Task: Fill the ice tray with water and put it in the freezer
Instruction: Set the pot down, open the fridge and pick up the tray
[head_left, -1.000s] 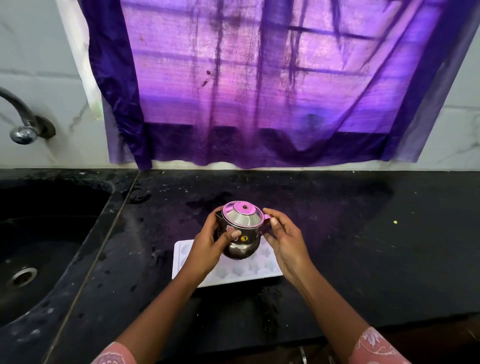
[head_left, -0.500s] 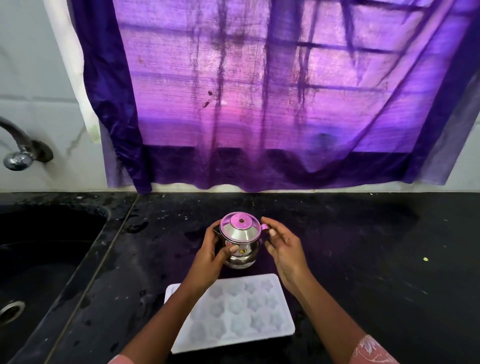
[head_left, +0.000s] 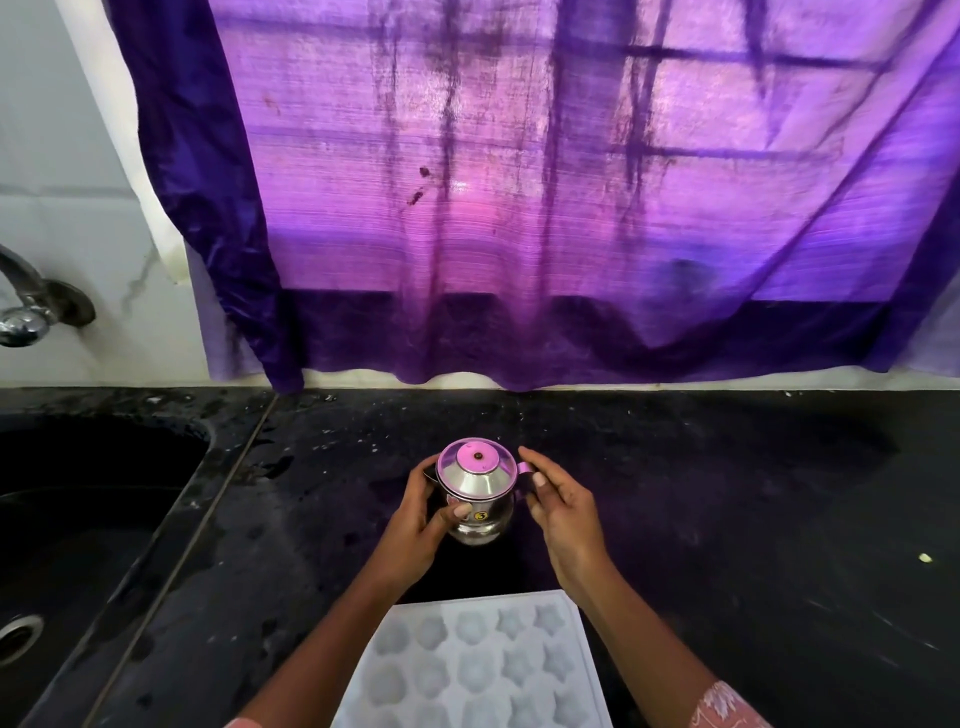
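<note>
At the bottom centre of the frame, the ice tray (head_left: 478, 665) lies on the counter (head_left: 727, 519), its near end cut off; whether its cells hold water is unclear. Just beyond, the left hand (head_left: 415, 525) grips the steel pot (head_left: 475, 493). The right hand (head_left: 561, 512) curls at the pot's mostly hidden handle; whether it grips, I cannot tell. At far left, the sink (head_left: 78, 519) and tap (head_left: 26, 312) are cut off.
</note>
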